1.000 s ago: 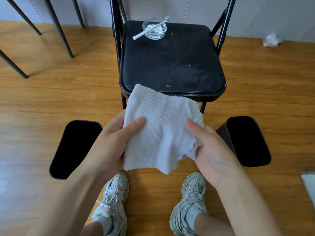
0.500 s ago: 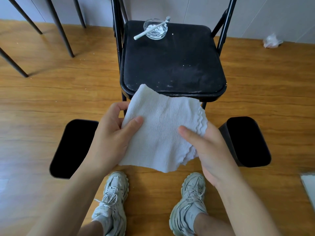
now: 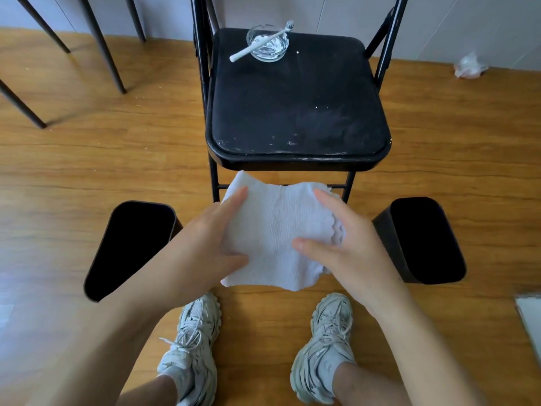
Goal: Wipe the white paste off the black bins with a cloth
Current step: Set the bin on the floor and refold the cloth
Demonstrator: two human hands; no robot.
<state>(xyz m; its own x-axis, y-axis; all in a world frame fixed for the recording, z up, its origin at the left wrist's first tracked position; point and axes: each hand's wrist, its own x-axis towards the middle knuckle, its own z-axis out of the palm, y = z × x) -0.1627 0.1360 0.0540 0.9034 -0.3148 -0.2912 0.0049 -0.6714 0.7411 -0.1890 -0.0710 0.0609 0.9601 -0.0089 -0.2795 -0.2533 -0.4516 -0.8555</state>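
A chair (image 3: 298, 112) stands far centre on the floor (image 3: 73, 159), with a dish (image 3: 268, 43) on its far part and a toothbrush (image 3: 259, 42) across the dish. One bin (image 3: 131, 247) stands near left, another bin (image 3: 421, 238) near right, the cloth (image 3: 275, 232) between them.

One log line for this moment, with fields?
phase: cloth prep | hands: both hold cloth | bins: untouched

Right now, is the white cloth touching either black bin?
Apart. The head view shows the white cloth held between both hands, with floor visible between it and the left bin and the right bin.
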